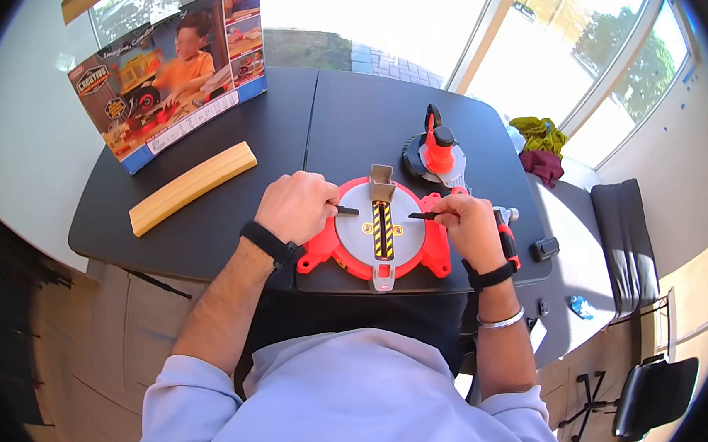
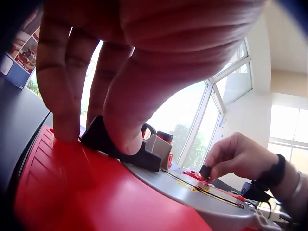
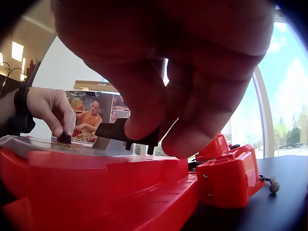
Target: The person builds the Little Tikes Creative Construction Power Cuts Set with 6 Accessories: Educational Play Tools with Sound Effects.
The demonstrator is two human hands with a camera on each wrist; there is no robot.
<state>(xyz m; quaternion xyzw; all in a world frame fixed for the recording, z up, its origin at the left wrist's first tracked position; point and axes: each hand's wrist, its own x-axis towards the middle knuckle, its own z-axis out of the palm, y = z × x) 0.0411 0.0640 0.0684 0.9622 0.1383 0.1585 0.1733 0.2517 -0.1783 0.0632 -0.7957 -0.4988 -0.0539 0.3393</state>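
My left hand (image 1: 295,207) pinches a small black plastic piece (image 2: 144,158) between thumb and fingers, at the left side of a round grey plate (image 1: 354,242). Opposite it, my right hand (image 1: 469,227) pinches a similar black piece (image 3: 113,131) over the plate's right side. In the right wrist view, two short pegs point down from that piece. The plate sits in a red toy saw base (image 1: 435,252). A yellow-and-black striped slot (image 1: 383,229) crosses its middle, with a brown upright bracket (image 1: 381,184) at the far end.
Behind the base stands a red and grey toy saw head (image 1: 439,156). A red toy tool (image 1: 507,238) lies right of my right hand, near a small black device (image 1: 546,248). To the left are a curved wooden piece (image 1: 193,188) and a large picture box (image 1: 169,94).
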